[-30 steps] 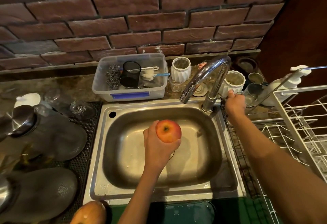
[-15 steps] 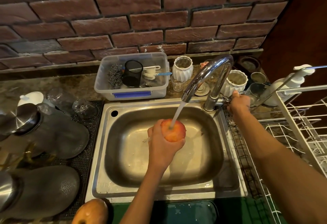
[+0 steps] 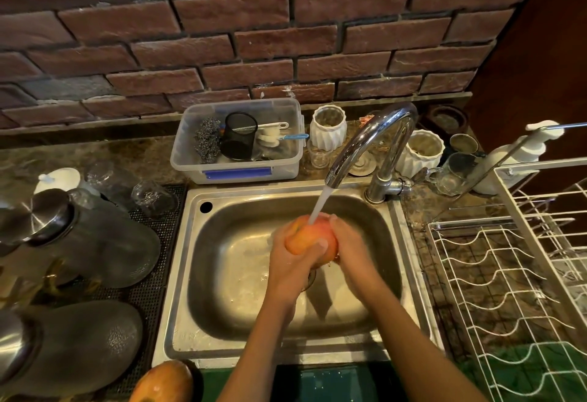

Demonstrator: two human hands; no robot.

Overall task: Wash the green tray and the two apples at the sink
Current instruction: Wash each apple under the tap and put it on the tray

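Note:
A red-orange apple (image 3: 309,236) is held over the steel sink (image 3: 254,277) under the running stream from the chrome faucet (image 3: 371,141). My left hand (image 3: 290,262) grips it from the left and below, thumb across its front. My right hand (image 3: 351,250) cups its right side. The second apple (image 3: 162,382) lies at the bottom edge, left of the sink's front rim. The green tray (image 3: 324,382) shows only as a dark green strip along the bottom edge, below my arms.
A clear plastic bin (image 3: 236,173) with scrubbers and a mesh cup stands behind the sink. White ribbed pots and glasses crowd around the faucet. A white wire dish rack (image 3: 508,284) stands to the right. Upturned grey bowls (image 3: 104,242) and glasses rest on a black mat at left.
My right hand left the faucet handle and came onto the apple's right side. Water started running half a second ago and still runs over the apple.

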